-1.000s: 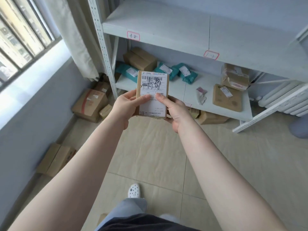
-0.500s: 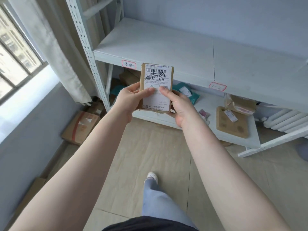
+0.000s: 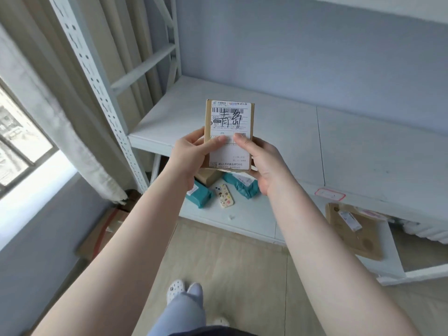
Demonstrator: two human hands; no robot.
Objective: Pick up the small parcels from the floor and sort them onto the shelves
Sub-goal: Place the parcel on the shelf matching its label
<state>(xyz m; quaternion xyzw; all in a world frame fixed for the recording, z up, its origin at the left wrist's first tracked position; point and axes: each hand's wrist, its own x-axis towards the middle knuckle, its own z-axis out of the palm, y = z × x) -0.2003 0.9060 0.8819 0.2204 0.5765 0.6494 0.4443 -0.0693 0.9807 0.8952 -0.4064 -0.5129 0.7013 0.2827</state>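
A small brown parcel (image 3: 229, 117) with a white shipping label and black handwriting is held upright in front of me. My left hand (image 3: 191, 154) grips its lower left edge and my right hand (image 3: 264, 163) grips its lower right edge, both thumbs on the label. Behind it is the white middle shelf (image 3: 291, 132), bare, with a red-framed tag (image 3: 329, 194) on its front edge. On the lower shelf (image 3: 242, 219) lie teal mailer bags (image 3: 240, 185), a small patterned item (image 3: 224, 195) and a flat brown envelope (image 3: 354, 231).
A perforated white shelf post (image 3: 97, 76) rises at the left, with a curtain (image 3: 60, 117) and window beside it. Cardboard boxes (image 3: 104, 234) sit on the floor by the wall. My leg and white shoe (image 3: 174, 288) stand on the tiled floor.
I have stepped closer to the shelves and my view has risen. Both hands have carried the parcel up so that it is now in front of the middle shelf.
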